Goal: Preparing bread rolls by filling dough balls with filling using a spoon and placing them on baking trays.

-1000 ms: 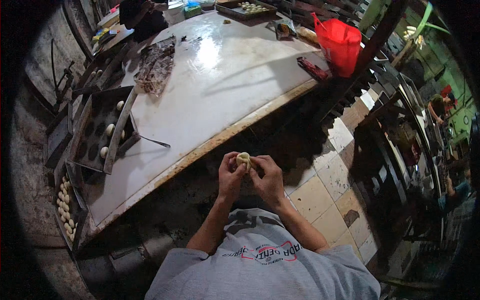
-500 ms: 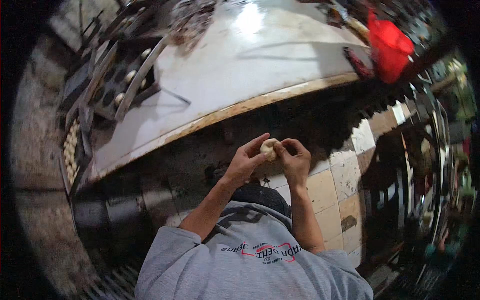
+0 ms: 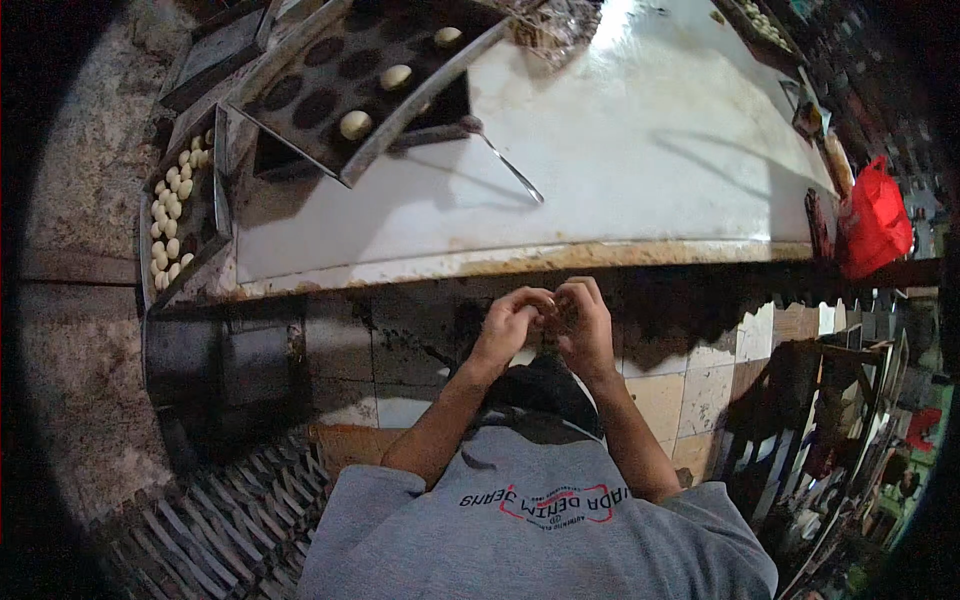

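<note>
In front of my chest, below the table's near edge, my left hand (image 3: 508, 325) and my right hand (image 3: 586, 328) meet with bent fingers. They are closed around a small piece of pale dough, now almost wholly hidden behind the fingers. Ahead and to the left, a dark baking tray (image 3: 408, 110) with round marks holds a few dough balls, one of them the nearest dough ball (image 3: 355, 125). A thin metal tool (image 3: 512, 172) lies on the table beside that tray, its dark end against the tray side.
The white-topped table (image 3: 620, 180) has a worn near edge just beyond my hands. Several small dough balls sit in a long box (image 3: 222, 190) at its left end. A red plastic bag (image 3: 876, 222) hangs by the right corner. Slatted racks (image 3: 225, 520) stand low at the left.
My view has turned, so the table and trays sit further right. My fingers have closed in over the dough, which showed plainly between them before.
</note>
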The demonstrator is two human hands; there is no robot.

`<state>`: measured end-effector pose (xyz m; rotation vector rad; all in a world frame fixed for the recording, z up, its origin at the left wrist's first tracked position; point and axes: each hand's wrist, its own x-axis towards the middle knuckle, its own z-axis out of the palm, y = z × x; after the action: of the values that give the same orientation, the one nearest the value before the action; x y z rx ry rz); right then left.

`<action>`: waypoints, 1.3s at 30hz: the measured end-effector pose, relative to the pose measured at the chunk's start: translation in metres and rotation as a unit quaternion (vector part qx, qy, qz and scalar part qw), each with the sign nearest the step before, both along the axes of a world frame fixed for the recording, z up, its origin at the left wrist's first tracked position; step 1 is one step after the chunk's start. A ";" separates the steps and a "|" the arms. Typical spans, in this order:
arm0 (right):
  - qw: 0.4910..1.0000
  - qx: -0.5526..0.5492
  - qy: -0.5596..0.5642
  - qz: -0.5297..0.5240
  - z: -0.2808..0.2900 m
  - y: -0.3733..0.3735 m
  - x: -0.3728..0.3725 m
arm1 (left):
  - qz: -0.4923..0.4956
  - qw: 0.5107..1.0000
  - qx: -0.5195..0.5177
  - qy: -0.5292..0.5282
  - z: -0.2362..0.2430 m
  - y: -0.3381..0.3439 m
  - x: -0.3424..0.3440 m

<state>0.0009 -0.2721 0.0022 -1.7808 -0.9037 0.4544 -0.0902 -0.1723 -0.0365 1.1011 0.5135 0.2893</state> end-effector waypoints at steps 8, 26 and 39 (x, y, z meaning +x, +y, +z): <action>0.957 -0.055 0.221 -0.179 -0.019 0.033 -0.006 | 0.017 0.998 0.054 0.030 0.002 0.038 -0.018; 0.871 -0.257 -0.365 -0.205 -0.075 0.103 0.220 | 0.118 0.993 0.009 0.015 0.015 0.118 -0.040; 0.824 -0.211 -0.498 -0.168 -0.092 0.099 0.218 | 0.257 0.964 0.053 0.048 0.005 0.171 -0.128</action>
<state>0.2189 -0.1730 -0.0903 -2.5772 -1.1847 -0.6489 -0.2186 -0.0009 -0.0319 1.0752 0.8796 0.7257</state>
